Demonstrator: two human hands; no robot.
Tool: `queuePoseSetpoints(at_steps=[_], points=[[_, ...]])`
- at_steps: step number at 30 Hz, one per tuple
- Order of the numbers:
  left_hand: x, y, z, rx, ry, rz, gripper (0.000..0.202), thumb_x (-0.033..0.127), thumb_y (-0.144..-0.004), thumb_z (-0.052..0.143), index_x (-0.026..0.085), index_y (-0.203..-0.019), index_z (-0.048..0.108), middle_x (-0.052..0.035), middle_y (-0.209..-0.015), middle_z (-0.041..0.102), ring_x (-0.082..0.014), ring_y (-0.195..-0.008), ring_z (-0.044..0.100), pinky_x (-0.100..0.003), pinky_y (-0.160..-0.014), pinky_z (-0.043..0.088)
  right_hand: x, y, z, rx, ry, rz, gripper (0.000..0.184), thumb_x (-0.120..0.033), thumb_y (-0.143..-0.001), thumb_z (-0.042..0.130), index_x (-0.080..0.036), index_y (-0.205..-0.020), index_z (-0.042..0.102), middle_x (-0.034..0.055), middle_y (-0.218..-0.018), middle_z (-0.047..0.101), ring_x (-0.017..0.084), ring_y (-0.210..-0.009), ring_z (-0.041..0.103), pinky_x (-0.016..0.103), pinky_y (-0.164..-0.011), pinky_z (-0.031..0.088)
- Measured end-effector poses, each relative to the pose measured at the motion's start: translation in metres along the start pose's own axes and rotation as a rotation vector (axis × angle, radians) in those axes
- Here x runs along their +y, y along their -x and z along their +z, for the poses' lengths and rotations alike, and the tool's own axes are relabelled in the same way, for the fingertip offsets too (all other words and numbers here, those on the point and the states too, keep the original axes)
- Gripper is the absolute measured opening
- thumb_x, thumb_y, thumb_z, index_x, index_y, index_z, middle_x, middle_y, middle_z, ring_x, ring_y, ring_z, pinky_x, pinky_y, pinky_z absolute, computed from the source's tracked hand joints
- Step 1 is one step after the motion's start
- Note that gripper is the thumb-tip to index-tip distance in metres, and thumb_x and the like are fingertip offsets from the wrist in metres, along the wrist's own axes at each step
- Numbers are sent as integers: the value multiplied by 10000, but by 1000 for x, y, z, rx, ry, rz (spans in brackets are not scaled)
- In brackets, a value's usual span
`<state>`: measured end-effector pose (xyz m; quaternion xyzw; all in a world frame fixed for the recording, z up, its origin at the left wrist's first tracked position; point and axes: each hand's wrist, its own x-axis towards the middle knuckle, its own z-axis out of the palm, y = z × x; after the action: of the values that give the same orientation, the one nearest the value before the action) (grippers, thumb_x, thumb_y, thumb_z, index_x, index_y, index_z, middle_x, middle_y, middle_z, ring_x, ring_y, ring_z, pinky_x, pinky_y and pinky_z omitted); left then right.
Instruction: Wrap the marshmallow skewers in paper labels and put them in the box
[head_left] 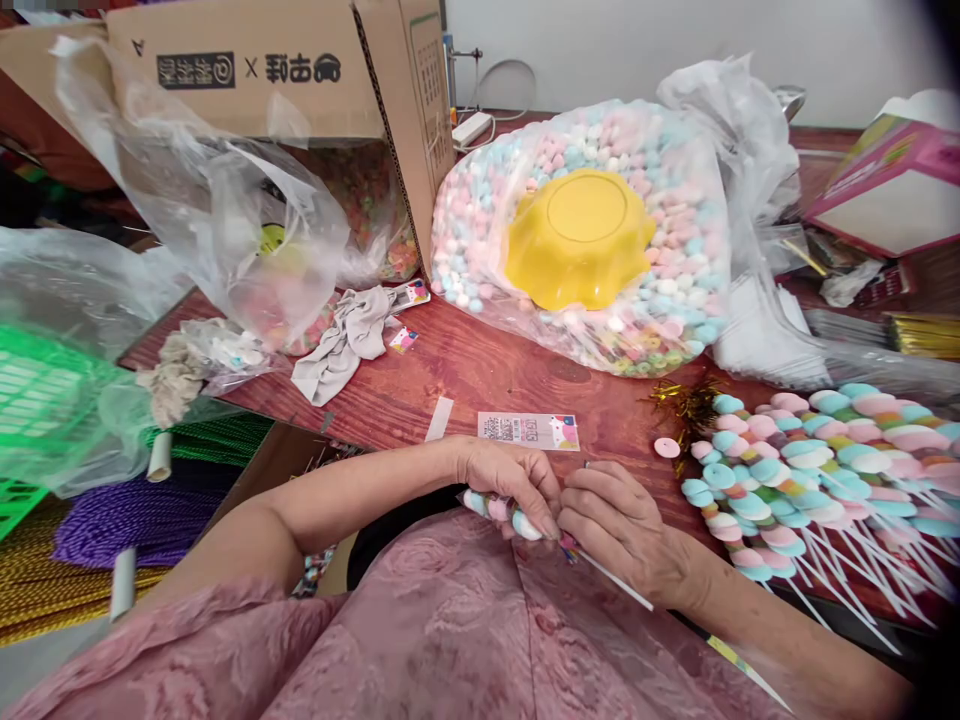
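My left hand point(514, 478) is closed around a candy skewer point(501, 510) of pastel pink, blue and white discs, held at the table's front edge above my lap. My right hand point(619, 520) is pinched on the thin white stick point(611, 582) of the same skewer, right beside the left hand. Both hands touch at the fingertips. A loose pink disc point(666, 447) lies on the wooden table point(480, 370) just right of my hands. A pile of finished candy skewers point(810, 470) lies at the right.
A big clear bag of pastel candies point(645, 290) with an upturned yellow bowl point(576, 238) in it stands at the back. A cardboard box point(300, 70), loose plastic bags point(247, 230), a grey cloth point(349, 335), a printed label point(529, 431) and gold twist ties point(686, 400) surround it. A green basket point(37, 400) is at the left.
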<state>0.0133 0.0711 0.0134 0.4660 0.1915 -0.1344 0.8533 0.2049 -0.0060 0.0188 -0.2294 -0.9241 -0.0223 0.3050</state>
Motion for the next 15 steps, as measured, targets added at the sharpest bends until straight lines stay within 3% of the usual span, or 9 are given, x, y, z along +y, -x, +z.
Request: queuePoseSetpoints(at_steps=[5, 6, 8, 11, 12, 13, 15], points=[[15, 9, -29, -77, -259, -1, 280, 407, -607, 831, 182, -759, 762, -30, -676, 677, -165, -593, 601, -277, -534, 505, -2, -5, -3, -64, 41, 40, 227, -120, -933, 412, -197, -831, 599, 42, -787, 659, 193, -866, 544, 376, -785, 407], [23, 14, -33, -52, -385, 2, 253, 401, -635, 809, 185, -758, 761, -33, -688, 679, -174, -619, 603, -288, -563, 500, -3, -6, -3, -87, 50, 44, 225, -119, -926, 418, -195, -799, 588, 39, -748, 638, 188, -815, 527, 366, -750, 392], [41, 26, -31, 129, -714, 76, 186, 366, -675, 778, 192, -736, 753, -34, -698, 675, -181, -655, 596, -296, -609, 475, -2, -7, -2, -139, 72, 60, 233, -120, -914, 413, -195, -757, 567, 36, -691, 592, 183, -731, 477, 358, -697, 359], [63, 41, 3, 550, -1195, 354, 86, 252, -707, 756, 207, -778, 738, -60, -823, 679, -222, -816, 595, -326, -730, 460, 8, -6, 4, -141, 66, 179, 221, -94, -872, 389, -194, -771, 558, 47, -693, 571, 187, -682, 436, 350, -642, 324], [65, 42, 19, 644, -1305, 447, 47, 204, -759, 695, 213, -791, 728, -76, -869, 676, -235, -870, 587, -340, -762, 455, 14, -6, 6, -106, 31, 251, 209, -93, -858, 392, -196, -770, 550, 47, -689, 566, 187, -674, 434, 341, -624, 322], [64, 41, 33, 659, -1398, 513, 118, 168, -818, 613, 223, -787, 713, -84, -885, 672, -233, -891, 579, -350, -778, 452, 21, -6, 7, -61, -23, 348, 195, -103, -854, 397, -200, -755, 535, 41, -678, 555, 183, -662, 434, 329, -606, 323], [51, 33, 51, 497, -1577, 597, 248, 146, -895, 488, 239, -758, 674, -70, -873, 663, -208, -858, 571, -358, -787, 458, 31, -9, 5, 41, -172, 577, 189, -143, -869, 415, -208, -707, 489, 17, -642, 518, 160, -625, 432, 299, -576, 329]])
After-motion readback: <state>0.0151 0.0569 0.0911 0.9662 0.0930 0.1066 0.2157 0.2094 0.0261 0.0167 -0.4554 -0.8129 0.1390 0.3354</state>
